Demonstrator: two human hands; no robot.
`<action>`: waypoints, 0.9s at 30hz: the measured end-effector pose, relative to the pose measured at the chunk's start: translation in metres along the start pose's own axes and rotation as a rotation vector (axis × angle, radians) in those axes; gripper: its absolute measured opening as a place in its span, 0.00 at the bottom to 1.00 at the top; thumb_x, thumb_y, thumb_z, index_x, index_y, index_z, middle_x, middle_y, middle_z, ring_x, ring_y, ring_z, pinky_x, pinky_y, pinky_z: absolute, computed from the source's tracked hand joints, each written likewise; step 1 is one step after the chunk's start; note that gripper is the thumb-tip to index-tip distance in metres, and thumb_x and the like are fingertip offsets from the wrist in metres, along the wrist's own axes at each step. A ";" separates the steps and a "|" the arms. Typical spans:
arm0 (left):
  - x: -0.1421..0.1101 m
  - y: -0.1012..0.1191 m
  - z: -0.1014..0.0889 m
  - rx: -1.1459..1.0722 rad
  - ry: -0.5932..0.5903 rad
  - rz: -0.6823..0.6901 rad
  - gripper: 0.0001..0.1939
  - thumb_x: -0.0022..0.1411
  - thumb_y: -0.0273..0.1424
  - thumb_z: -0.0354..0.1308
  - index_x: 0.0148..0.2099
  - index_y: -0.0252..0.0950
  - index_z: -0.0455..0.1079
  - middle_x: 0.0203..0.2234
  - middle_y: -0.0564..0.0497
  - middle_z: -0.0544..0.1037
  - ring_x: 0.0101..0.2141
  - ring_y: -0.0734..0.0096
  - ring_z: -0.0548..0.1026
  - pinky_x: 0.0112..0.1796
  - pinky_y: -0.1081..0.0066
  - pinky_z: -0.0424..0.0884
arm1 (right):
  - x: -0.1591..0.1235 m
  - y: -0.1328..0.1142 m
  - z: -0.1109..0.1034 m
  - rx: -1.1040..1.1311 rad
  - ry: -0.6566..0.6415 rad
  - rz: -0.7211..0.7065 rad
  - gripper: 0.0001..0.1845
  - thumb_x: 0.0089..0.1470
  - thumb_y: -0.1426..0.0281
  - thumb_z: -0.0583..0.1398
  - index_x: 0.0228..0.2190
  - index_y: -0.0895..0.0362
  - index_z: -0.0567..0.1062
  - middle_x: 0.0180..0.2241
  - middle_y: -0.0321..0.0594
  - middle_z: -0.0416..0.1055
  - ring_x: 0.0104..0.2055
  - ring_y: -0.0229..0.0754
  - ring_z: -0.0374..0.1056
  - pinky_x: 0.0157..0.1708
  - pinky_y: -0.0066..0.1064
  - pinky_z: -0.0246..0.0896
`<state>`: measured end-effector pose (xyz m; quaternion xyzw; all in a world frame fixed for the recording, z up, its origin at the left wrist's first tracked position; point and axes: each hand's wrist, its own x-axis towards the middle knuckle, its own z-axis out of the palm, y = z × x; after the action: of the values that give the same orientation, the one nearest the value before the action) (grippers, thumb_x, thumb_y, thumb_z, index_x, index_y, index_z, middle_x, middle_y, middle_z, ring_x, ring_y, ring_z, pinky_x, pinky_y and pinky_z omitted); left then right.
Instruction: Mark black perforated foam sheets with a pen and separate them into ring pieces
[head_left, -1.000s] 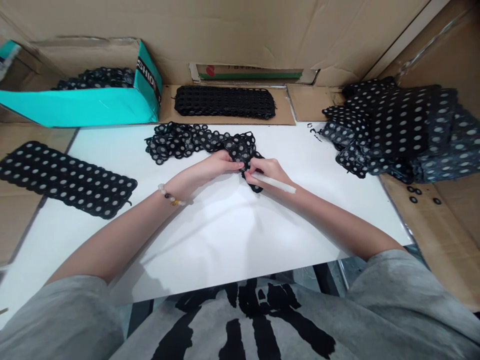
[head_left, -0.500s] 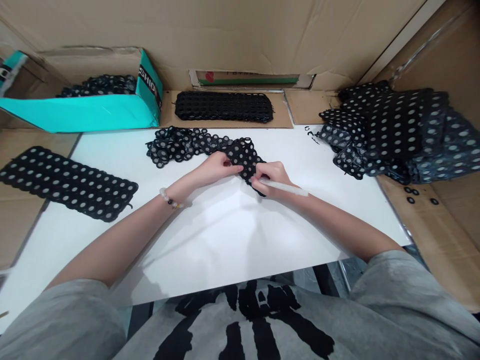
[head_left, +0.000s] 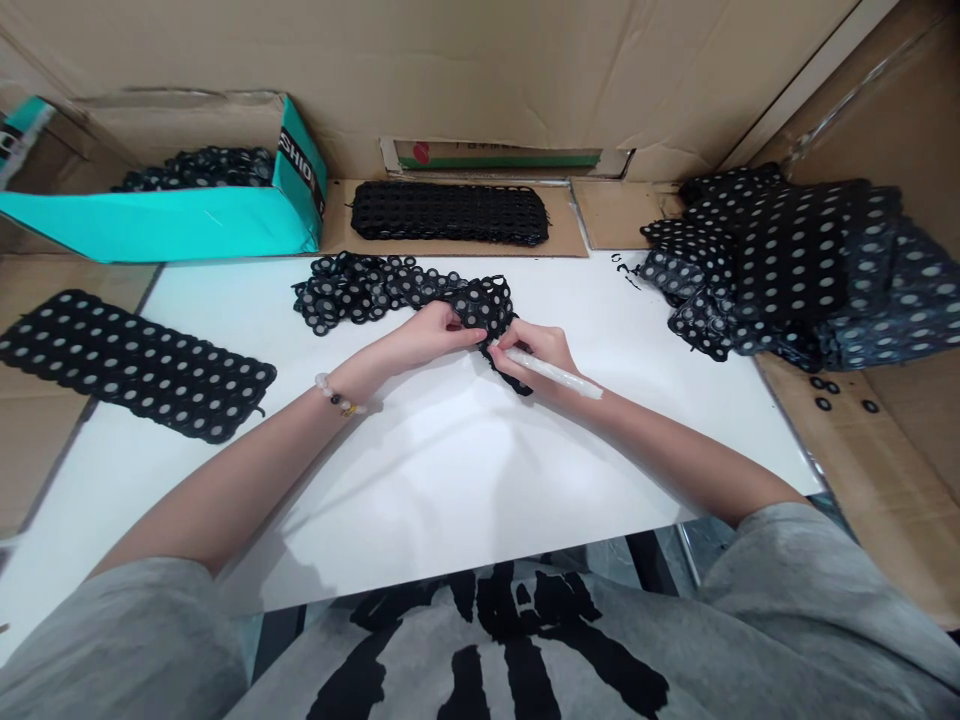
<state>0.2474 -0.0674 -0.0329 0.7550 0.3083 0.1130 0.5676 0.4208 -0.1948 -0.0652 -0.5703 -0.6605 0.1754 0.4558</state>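
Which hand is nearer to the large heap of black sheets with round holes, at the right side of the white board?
The right hand is nearer; it lies to the left of the heap of black holed sheets. The left hand is farther, on the other side of the right hand.

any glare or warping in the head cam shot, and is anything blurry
In the head view, pale glare spreads across the white board, and the black ring sheets at right show a greyish sheen; wide-angle distortion slants the cardboard wall near the edges; the left hand and right hand look fairly sharp.
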 end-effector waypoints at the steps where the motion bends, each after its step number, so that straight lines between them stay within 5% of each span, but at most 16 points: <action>1: 0.000 0.001 0.000 0.010 -0.012 0.008 0.18 0.53 0.42 0.68 0.27 0.33 0.68 0.22 0.53 0.71 0.27 0.71 0.66 0.28 0.72 0.61 | 0.000 0.000 0.000 0.000 0.005 -0.005 0.12 0.57 0.62 0.61 0.26 0.53 0.68 0.25 0.35 0.73 0.25 0.36 0.64 0.29 0.28 0.60; 13: 0.002 0.000 0.011 -0.285 -0.014 -0.014 0.18 0.49 0.39 0.72 0.37 0.32 0.75 0.33 0.46 0.81 0.39 0.60 0.77 0.44 0.62 0.73 | 0.005 -0.004 0.001 -0.112 -0.052 -0.078 0.12 0.57 0.67 0.58 0.23 0.53 0.64 0.23 0.34 0.70 0.25 0.36 0.62 0.30 0.28 0.58; 23: 0.000 0.004 0.011 -0.242 -0.086 -0.030 0.14 0.49 0.38 0.71 0.31 0.32 0.75 0.26 0.47 0.79 0.35 0.61 0.76 0.38 0.66 0.73 | 0.010 0.002 0.003 -0.076 -0.080 -0.042 0.11 0.55 0.67 0.60 0.23 0.54 0.65 0.23 0.33 0.68 0.26 0.36 0.62 0.29 0.27 0.55; 27: 0.003 -0.003 0.011 -0.097 -0.001 0.052 0.15 0.51 0.40 0.68 0.32 0.32 0.75 0.27 0.49 0.78 0.33 0.65 0.73 0.35 0.69 0.69 | 0.011 0.002 -0.001 -0.061 -0.108 -0.042 0.10 0.53 0.68 0.60 0.23 0.54 0.66 0.22 0.32 0.67 0.25 0.35 0.61 0.29 0.27 0.54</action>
<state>0.2548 -0.0735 -0.0404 0.7344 0.2825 0.1422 0.6006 0.4233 -0.1843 -0.0621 -0.5596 -0.7009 0.1760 0.4056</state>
